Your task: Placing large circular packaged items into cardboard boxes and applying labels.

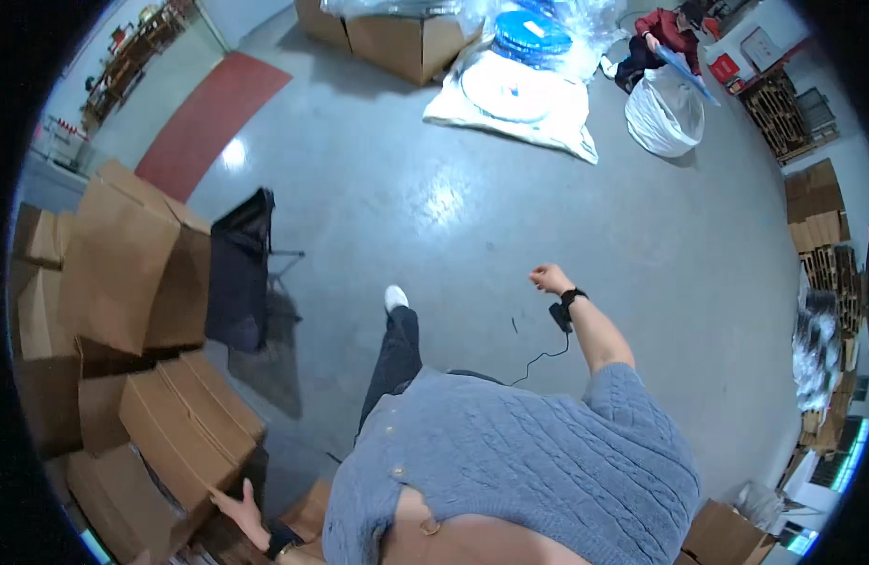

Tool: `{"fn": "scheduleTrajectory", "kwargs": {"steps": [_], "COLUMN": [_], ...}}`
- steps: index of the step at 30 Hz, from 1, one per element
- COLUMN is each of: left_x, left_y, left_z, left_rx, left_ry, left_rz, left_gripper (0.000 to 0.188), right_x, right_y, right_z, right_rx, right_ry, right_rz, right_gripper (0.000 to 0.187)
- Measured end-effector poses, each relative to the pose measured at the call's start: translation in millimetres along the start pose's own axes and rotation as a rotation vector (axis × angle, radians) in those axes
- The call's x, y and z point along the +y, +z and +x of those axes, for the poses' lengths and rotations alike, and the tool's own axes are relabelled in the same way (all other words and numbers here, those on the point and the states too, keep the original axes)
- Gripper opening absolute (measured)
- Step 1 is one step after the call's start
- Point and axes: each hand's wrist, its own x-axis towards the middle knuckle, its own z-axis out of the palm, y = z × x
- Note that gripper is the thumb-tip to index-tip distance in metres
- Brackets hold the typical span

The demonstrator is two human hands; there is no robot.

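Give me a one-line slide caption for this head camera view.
Left hand on a flattened cardboard box in a stack; right hand swung out empty over grey floor.

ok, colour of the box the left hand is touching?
Plain brown cardboard box, under the left hand; head view.

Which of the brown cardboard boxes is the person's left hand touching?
The left hand rests on the flat brown cardboard box lowest in the left pile; the tall open box above stands untouched.

Blue cable-knit sweater [529, 461]; dark trousers [394, 363]; white shoe [395, 298]; black wristbands [572, 296]
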Motion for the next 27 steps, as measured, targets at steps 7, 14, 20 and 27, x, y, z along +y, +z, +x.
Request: {"fn": "scheduleTrajectory", "kwargs": {"steps": [7, 14, 20, 27], "left_x": [305.1, 641.1, 844.5, 959.2], "left_y": [-1.8, 4.8, 27.0, 56.8], "left_z": [208.8, 293.8, 285.5, 310.6], "left_rx": [-0.083, -0.221, -0.327, -0.454], "left_ry": [0.593, 1.018, 1.133, 0.917], "left_rz": [-0.286, -0.261, -0.47, -0.361], "left_gripper": [0.083, 0.075, 0.072, 0.063], "right_x": [-43.9, 35.6, 68.2, -129.2], "right_y": [37.0, 76.5, 72.2, -157.0], "right_z": [11.6, -6.0, 91.4, 302.2], "right_rx": [-0.08, 0.127, 0.083, 0.136], "right_ry": [-0.035, 0.634, 0.871, 0.302], "right_rz": [0.315, 0.719, 0.943, 0.532], "right_gripper": [0.028, 0.019, 0.023, 0.02]}}
